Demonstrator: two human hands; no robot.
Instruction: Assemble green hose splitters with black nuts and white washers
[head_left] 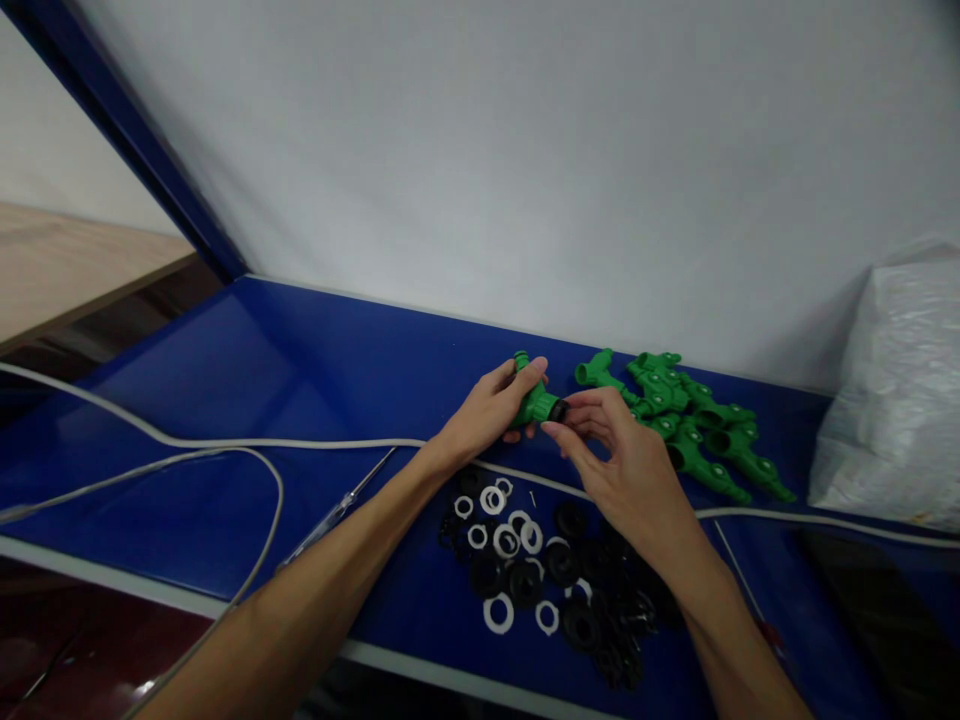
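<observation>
My left hand (511,397) is wrapped round a green plastic pipe fitting (535,405) above the blue table. A black ring-shaped end piece (558,410) sits at the fitting's right end. My right hand (600,430) has its thumb and fingertips closed at that black piece; whether it is seated on the fitting or only held against it I cannot tell. Below the hands lie several white rings (507,541) and black rings (525,582), partly overlapping. To the right, behind my right hand, is a pile of green fittings (664,390) like the held one.
A white cable (300,442) crosses the blue table (247,370) and passes under my arms. Left of my left forearm lies a screwdriver (346,497). A filled translucent plastic bag (892,400) stands at the right, against a grey wall (480,150).
</observation>
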